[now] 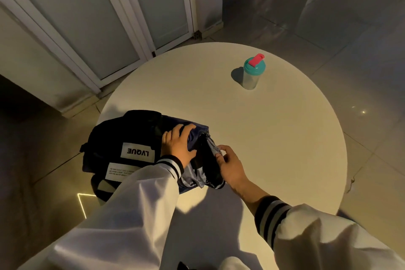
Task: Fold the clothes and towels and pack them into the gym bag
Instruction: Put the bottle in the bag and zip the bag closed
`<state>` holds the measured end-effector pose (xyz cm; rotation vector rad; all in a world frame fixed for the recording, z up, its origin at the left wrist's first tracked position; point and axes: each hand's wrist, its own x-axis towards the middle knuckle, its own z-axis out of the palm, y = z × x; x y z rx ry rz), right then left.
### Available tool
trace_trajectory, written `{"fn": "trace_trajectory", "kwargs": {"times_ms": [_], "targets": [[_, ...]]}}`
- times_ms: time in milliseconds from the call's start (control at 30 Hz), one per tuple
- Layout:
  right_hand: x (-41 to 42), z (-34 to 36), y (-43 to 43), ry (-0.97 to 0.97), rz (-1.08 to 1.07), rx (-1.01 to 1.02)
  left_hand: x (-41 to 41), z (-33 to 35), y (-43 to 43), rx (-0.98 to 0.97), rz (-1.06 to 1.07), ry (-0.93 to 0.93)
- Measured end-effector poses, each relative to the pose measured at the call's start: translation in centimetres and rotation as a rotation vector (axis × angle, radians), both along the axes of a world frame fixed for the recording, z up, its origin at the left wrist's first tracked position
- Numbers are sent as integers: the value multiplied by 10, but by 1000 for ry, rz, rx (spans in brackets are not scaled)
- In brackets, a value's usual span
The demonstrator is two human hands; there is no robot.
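Doors (87, 28): pale panelled doors in white frames, at the far left behind the table.
Bag (114, 136): dark, lying on the table's left near side and partly hanging over the edge. Its open mouth faces right. A white label (137, 152) reads LVQUE upside down, and the patch below it has print too small to read.
Left hand (178, 144): fingers spread and laid flat, palm down, pressing on the cloth at the bag's mouth. Its white sleeve has a black-and-white striped cuff.
Cloth (197, 130): navy, sitting in the bag's mouth under the left hand. In this dim light it could be a garment or a towel.
Right hand (230, 166): thumb and fingertips pinch the grey edge of the bag's opening, just right of the left hand. The other fingers are curled in, and the cuff has the same stripes.
Table (285, 138): round and white, lit warmly from above.
Bottle (252, 74): a clear shaker with a teal lid and pink flip cap, upright on the far right part of the table and well apart from the bag.
Floor (350, 28): pale glossy tiles to the right and beyond.
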<state>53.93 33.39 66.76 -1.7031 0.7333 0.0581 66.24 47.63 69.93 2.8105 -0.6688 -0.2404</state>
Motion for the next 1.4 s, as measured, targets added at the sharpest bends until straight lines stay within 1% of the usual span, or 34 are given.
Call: {"fn": "trace_trajectory", "kwargs": {"times_ms": [100, 133, 167, 267, 300, 333, 367, 433, 533, 600, 700, 800, 867, 967, 1033, 1133, 1233, 1400], "targets": [[-2, 2, 4, -29, 22, -15, -4, 3, 8, -23, -20, 65], [-2, 3, 5, -39, 29, -16, -6, 6, 10, -60, -23, 54], [-2, 4, 7, -43, 27, -15, -9, 9, 13, -125, -35, 11], [0, 5, 10, -52, 18, -9, -30, 17, 17, -407, -117, -170], [-1, 5, 12, -49, 14, -4, -42, 19, 18, -458, -117, -142], [-1, 4, 12, -46, 11, -3, -54, 20, 16, -479, -84, -25], [-2, 3, 12, -42, 11, -5, -66, 18, 14, -471, -19, 136], [-5, 0, 10, -37, 11, -7, -84, 5, 9, -449, 169, 402], [-11, 1, 6, -25, 18, -24, -91, -18, -1, -510, 469, 664], [-14, 3, 3, -27, 29, -32, -89, -31, -8, -574, 578, 747], [-14, -1, -2, -11, 52, -48, -84, -55, -18, -595, 711, 776], [-15, -12, -5, -10, 41, -3, -84, -68, -29, -647, 843, 800], [-19, -16, -6, -26, 39, 22, -86, -73, -35, -637, 842, 813], [-22, -15, -10, -57, 63, 13, -89, -77, -40, -691, 826, 819], [-22, -16, -12, -63, 84, 1, -90, -79, -40, -692, 786, 836], [-20, -19, -12, -61, 111, -19, -86, -85, -37, -669, 748, 842], [-22, -20, -11, -53, 125, 12, -79, -85, -37, -645, 722, 861], [-26, -20, -16, -29, 91, 61, -65, -81, -43, -622, 668, 944]]}}
